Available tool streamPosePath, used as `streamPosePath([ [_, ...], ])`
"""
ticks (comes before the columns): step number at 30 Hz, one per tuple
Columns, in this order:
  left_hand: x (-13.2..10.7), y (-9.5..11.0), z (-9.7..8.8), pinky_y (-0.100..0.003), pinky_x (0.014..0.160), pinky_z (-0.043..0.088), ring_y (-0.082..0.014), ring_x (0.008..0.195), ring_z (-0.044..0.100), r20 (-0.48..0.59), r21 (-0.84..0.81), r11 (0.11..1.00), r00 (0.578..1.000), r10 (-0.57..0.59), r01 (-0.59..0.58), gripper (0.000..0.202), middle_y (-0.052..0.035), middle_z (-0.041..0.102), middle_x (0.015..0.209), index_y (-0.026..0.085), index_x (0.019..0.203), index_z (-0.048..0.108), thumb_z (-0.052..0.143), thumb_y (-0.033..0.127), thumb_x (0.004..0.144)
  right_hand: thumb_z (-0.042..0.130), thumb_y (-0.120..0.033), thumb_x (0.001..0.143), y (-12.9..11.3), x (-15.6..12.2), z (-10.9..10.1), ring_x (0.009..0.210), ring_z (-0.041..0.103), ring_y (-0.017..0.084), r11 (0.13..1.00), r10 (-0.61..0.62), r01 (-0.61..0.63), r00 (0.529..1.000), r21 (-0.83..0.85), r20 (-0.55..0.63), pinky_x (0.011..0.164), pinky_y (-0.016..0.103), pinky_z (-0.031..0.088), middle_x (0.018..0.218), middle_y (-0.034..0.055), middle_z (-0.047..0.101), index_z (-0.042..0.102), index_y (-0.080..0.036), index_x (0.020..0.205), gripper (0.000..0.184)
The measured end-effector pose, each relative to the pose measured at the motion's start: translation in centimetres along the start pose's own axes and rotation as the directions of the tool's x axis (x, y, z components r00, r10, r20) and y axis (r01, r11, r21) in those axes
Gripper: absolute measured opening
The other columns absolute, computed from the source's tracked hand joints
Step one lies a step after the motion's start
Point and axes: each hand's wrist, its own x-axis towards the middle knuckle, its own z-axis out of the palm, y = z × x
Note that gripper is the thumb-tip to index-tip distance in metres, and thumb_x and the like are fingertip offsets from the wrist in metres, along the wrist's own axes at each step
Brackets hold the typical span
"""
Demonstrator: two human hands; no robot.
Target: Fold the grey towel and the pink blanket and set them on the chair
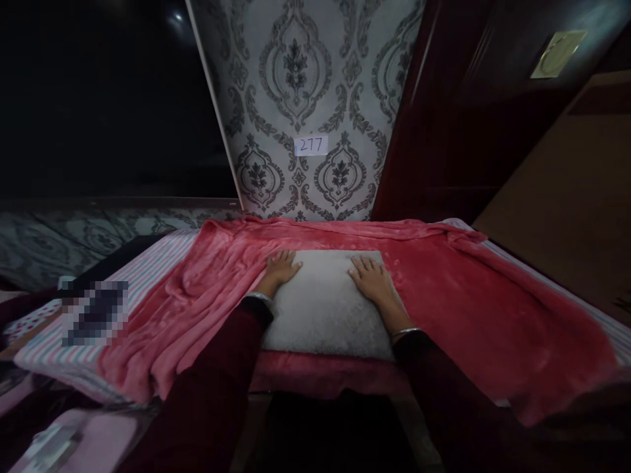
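A grey square cushion (323, 305) lies flat on a pink fleece blanket (468, 295) that is spread over a bed. My left hand (280, 268) rests flat on the cushion's far left corner, fingers stretched out. Flat on the far right part of the cushion lies my right hand (372, 279), fingers spread. Both arms wear dark red sleeves, with a bangle at each wrist. Neither hand grips anything.
A striped sheet (148, 263) shows under the blanket at the left. Patterned grey wallpaper (305, 85) with a label reading 277 (310, 145) stands behind the bed. Dark red wood panelling (444, 131) is at the right. A pink object (93, 447) lies at the lower left.
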Motion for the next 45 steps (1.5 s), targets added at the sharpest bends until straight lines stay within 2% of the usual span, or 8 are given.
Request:
streamPosePath([
  [4,-0.7,-1.7,-1.1,-0.065,0.126,0.016,-0.036,0.16,0.019,-0.047,0.028,0.995,0.995,-0.091,0.093,0.067,-0.0171,0.028,0.171,0.018,0.162,0.038,0.033,0.051,0.103,0.037,-0.047,0.108,-0.1,-0.1,-0.1,0.155,0.03,0.031,1.0,-0.009,0.009,1.0,0.004,-0.003,0.126,0.054,0.019,0.169,0.0091,0.037,0.043,-0.027,0.161,0.057],
  [7,-2.2,0.0,-1.6,-0.071,0.125,0.012,-0.0422,0.161,0.012,-0.144,0.072,0.988,0.981,-0.129,0.14,0.066,-0.0212,0.022,0.172,0.013,0.156,0.047,0.036,0.05,0.102,0.036,-0.046,0.109,-0.5,-0.2,-0.8,0.157,0.027,0.031,1.0,0.009,-0.01,1.0,0.022,0.019,0.126,0.053,0.017,0.17,0.0087,0.035,0.042,-0.027,0.162,0.056],
  [13,-7.6,6.5,1.4,-0.062,0.128,0.011,-0.0341,0.161,0.02,-0.069,0.112,0.954,0.956,0.285,-0.277,0.068,-0.014,0.029,0.172,0.024,0.163,0.037,0.032,0.058,0.104,0.032,-0.046,0.11,-1.2,-1.1,-2.9,0.158,0.025,0.03,0.998,0.037,-0.044,0.992,0.054,0.117,0.126,0.053,0.018,0.171,0.008,0.032,0.04,-0.028,0.162,0.056],
  [16,-9.2,7.7,3.1,-0.062,0.128,0.012,-0.0332,0.161,0.019,-0.066,0.098,0.948,0.949,0.31,-0.303,0.068,-0.0129,0.026,0.173,0.027,0.165,0.031,0.03,0.058,0.105,0.033,-0.051,0.109,-1.4,-3.2,-2.9,0.158,0.023,0.034,0.998,0.026,-0.031,0.993,0.046,0.115,0.125,0.059,0.019,0.172,0.0098,0.03,0.04,-0.029,0.162,0.059],
  [26,-9.6,7.3,2.4,-0.059,0.129,0.01,-0.031,0.162,0.016,-0.03,0.116,0.958,0.963,0.268,-0.263,0.069,-0.011,0.022,0.174,0.025,0.166,0.028,0.03,0.057,0.105,0.03,-0.053,0.108,-1.7,-7.3,-1.8,0.155,0.028,0.036,0.999,0.001,-0.001,1.0,-0.049,-0.003,0.123,0.059,0.025,0.17,0.0083,0.033,0.039,-0.03,0.163,0.06],
  [38,-13.6,-0.2,0.5,-0.062,0.129,0.015,-0.0318,0.163,0.01,0.018,0.129,0.991,1.0,0.018,-0.02,0.064,-0.0042,0.012,0.176,0.026,0.167,0.023,0.026,0.048,0.107,0.025,-0.052,0.109,-2.0,-7.4,-3.2,0.158,0.024,0.034,0.999,0.014,-0.01,0.995,-0.04,0.097,0.124,0.057,0.024,0.173,0.007,0.027,0.034,-0.03,0.165,0.061],
  [41,-14.3,0.9,-0.6,-0.066,0.128,0.015,-0.0351,0.162,0.014,-0.034,0.178,0.984,0.999,0.036,-0.029,0.06,-0.0063,0.027,0.173,0.025,0.161,0.041,0.033,0.047,0.106,0.025,-0.05,0.11,-2.1,-8.1,-4.4,0.158,0.026,0.033,0.999,0.027,-0.021,0.989,-0.04,0.145,0.124,0.057,0.024,0.172,0.0087,0.029,0.033,-0.028,0.166,0.06],
  [45,-15.4,5.8,0.1,-0.063,0.127,0.02,-0.0344,0.16,0.021,-0.142,0.156,0.97,0.968,0.207,-0.184,0.057,-0.0097,0.033,0.171,0.025,0.159,0.044,0.036,0.045,0.106,0.027,-0.053,0.109,-2.1,-10.9,-5.0,0.157,0.025,0.037,0.996,0.025,-0.023,1.0,-0.086,0.014,0.123,0.064,0.023,0.171,0.0102,0.033,0.034,-0.03,0.165,0.061],
])
